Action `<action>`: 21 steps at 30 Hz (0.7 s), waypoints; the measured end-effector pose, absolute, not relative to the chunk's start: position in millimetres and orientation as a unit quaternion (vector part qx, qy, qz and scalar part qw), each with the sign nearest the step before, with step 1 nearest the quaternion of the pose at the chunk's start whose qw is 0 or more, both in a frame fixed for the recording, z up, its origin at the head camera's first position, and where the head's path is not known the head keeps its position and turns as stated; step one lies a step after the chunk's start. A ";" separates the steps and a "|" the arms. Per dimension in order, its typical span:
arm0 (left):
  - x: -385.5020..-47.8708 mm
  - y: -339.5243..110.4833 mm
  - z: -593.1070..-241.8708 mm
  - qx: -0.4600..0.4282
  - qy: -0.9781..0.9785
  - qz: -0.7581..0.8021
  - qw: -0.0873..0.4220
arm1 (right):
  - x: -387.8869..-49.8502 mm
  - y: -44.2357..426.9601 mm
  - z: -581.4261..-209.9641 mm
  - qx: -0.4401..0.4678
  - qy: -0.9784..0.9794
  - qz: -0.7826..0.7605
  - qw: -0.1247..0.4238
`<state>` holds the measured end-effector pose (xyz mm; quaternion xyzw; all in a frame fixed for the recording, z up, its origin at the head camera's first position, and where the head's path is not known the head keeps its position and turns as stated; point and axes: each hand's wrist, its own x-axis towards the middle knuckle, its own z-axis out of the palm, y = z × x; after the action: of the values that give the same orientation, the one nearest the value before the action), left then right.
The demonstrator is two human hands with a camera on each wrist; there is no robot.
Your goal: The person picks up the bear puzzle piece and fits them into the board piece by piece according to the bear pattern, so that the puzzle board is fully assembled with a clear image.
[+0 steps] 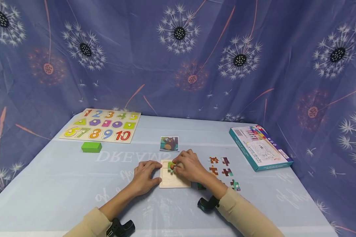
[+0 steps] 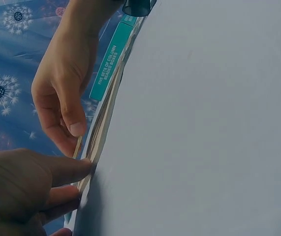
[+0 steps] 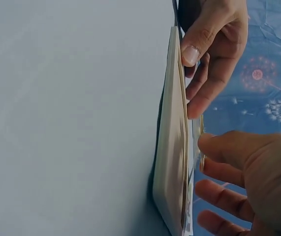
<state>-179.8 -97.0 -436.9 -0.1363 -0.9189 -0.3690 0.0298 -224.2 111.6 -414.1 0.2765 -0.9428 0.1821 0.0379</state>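
The left hand (image 1: 144, 178), thumb and fingers apart, touches the left edge of a square, pale wooden puzzle tray (image 1: 172, 182); the right hand (image 1: 192, 166) pinches a small, thin wooden jigsaw piece (image 2: 78, 147) over the tray. Loose brown-and-green jigsaw pieces (image 1: 227, 172) lie right of the tray, a rectangular brown-bear picture card (image 1: 169, 144) just beyond it.

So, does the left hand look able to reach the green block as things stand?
Probably yes: nothing stands between the left hand and the green block, though the hand would first have to leave the wooden board.
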 end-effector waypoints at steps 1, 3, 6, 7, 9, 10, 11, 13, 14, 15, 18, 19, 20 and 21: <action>-179.8 -97.0 -437.1 -0.136 -0.919 -0.369 0.030 | -224.3 110.6 -414.7 0.276 -0.944 0.178 0.037; -179.8 -97.1 -437.1 -0.136 -0.919 -0.369 0.029 | -224.5 108.6 -415.7 0.275 -0.945 0.171 0.037; -179.9 -97.3 -437.1 -0.135 -0.919 -0.370 0.028 | -225.2 106.0 -416.8 0.276 -0.946 0.164 0.041; -179.9 -97.3 -437.1 -0.135 -0.919 -0.369 0.029 | -225.5 105.3 -417.2 0.276 -0.946 0.162 0.042; -179.9 -97.2 -437.0 -0.135 -0.919 -0.369 0.029 | -226.0 103.9 -418.0 0.277 -0.947 0.159 0.043; -180.0 -97.1 -436.9 -0.135 -0.919 -0.369 0.029 | -226.4 103.3 -418.4 0.277 -0.947 0.158 0.043; -179.9 -97.1 -436.8 -0.135 -0.919 -0.369 0.029 | -226.9 102.7 -418.9 0.277 -0.947 0.156 0.043; -179.9 -96.9 -436.4 -0.135 -0.919 -0.370 0.028 | -227.5 101.7 -419.8 0.277 -0.948 0.153 0.041; -179.8 -96.8 -436.3 -0.135 -0.918 -0.371 0.028 | -227.9 101.2 -420.2 0.277 -0.948 0.150 0.041; -179.8 -96.8 -436.1 -0.135 -0.918 -0.372 0.029 | -228.2 100.7 -420.6 0.277 -0.948 0.150 0.040; -179.7 -96.8 -435.7 -0.134 -0.918 -0.373 0.028 | -229.3 99.4 -421.5 0.276 -0.949 0.147 0.039; -179.7 -96.8 -435.6 -0.135 -0.917 -0.374 0.028 | -229.7 99.0 -421.8 0.276 -0.949 0.146 0.039; -179.6 -96.9 -435.5 -0.135 -0.917 -0.374 0.027 | -230.1 98.5 -422.1 0.276 -0.949 0.144 0.039; -179.5 -97.0 -435.3 -0.135 -0.917 -0.374 0.027 | -230.5 98.0 -422.2 0.277 -0.949 0.143 0.038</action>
<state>-179.5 -97.0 -435.3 -0.1350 -0.9170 -0.3744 0.0272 -230.5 98.0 -422.2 0.2768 -0.9495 0.1428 0.0382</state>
